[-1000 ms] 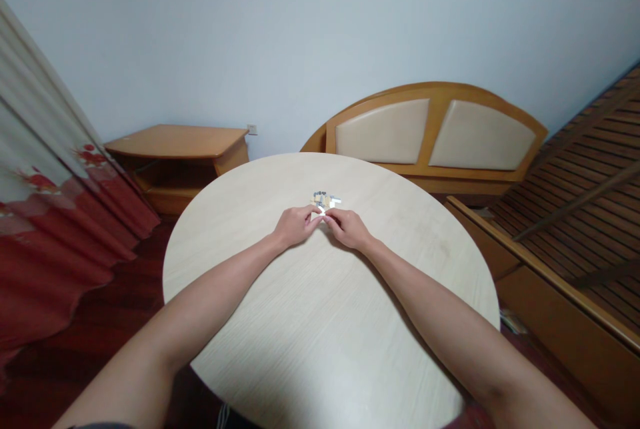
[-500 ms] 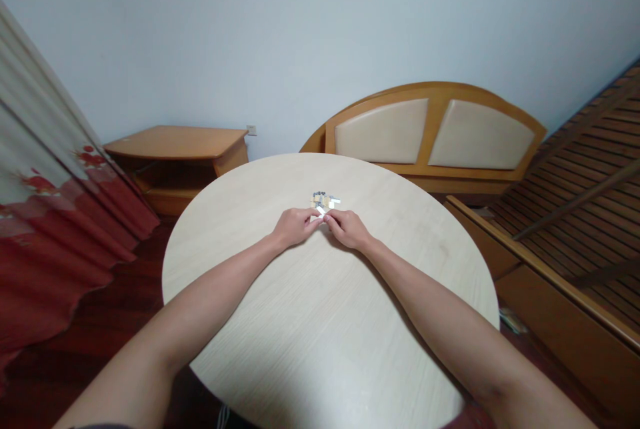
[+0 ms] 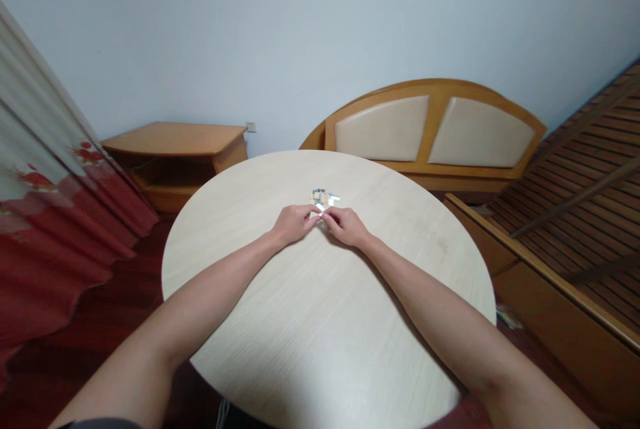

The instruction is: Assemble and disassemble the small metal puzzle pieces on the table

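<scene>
A small white strip (image 3: 318, 207) is showing only in part, with the fingertips of the left hand (image 3: 295, 224) and the right hand (image 3: 346, 226) coming together and pinching it from either side. The fingers are hiding most of it. Both bare arms are reaching forward from the bottom of the view, cut off by the frame, with the hands angling inward. Just beyond the hands, a tight cluster of tiny white, tan and blue-grey pieces (image 3: 323, 197) is lying on the round pale wood-grain table (image 3: 320, 322), too small and blurred to identify. Behind the table, a cream-padded wooden headboard (image 3: 430, 130) is leaning near an orange wooden bedside cabinet (image 3: 175, 139), and a red-and-white floral curtain (image 3: 50, 229) is hanging at the left.
</scene>
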`<state>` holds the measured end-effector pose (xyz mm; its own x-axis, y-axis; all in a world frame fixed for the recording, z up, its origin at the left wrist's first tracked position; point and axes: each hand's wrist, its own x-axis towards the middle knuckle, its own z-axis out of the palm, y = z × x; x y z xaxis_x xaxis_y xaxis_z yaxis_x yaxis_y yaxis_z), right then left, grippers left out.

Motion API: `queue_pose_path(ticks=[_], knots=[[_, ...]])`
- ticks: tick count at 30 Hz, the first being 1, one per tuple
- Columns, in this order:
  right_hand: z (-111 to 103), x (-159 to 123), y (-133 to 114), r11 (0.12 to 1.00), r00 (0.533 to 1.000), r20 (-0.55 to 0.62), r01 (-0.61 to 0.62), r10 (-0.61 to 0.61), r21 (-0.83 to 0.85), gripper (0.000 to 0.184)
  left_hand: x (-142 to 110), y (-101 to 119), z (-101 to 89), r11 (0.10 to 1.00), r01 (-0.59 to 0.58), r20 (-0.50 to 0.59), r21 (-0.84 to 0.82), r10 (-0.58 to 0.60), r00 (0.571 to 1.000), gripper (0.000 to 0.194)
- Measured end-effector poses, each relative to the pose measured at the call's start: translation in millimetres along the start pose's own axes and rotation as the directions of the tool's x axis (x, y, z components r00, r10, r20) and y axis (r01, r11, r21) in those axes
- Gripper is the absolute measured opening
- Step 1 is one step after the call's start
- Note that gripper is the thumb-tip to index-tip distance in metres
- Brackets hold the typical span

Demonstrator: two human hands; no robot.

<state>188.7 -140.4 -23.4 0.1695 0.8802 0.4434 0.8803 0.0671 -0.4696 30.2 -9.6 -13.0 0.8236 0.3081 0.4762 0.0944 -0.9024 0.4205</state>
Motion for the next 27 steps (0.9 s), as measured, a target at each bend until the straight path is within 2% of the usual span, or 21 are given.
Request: queue_pose_path(ticks=[18, 27], knots=[[-0.5, -0.6, -1.9, 0.999, 0.999, -0.032, 0.003, -0.001, 0.048, 0.027, -0.6, 1.1, -2.6, 1.000, 0.023, 0.018, 0.000, -0.023, 1.000, 0.025], [-1.4, -0.4, -2.7, 0.998, 1.000, -0.003, -0.019, 0.019, 0.060, 0.026, -0.1, 3.4, -4.0, 0.999, 0.018, 0.037, 0.038, -0.019, 0.999, 0.024]])
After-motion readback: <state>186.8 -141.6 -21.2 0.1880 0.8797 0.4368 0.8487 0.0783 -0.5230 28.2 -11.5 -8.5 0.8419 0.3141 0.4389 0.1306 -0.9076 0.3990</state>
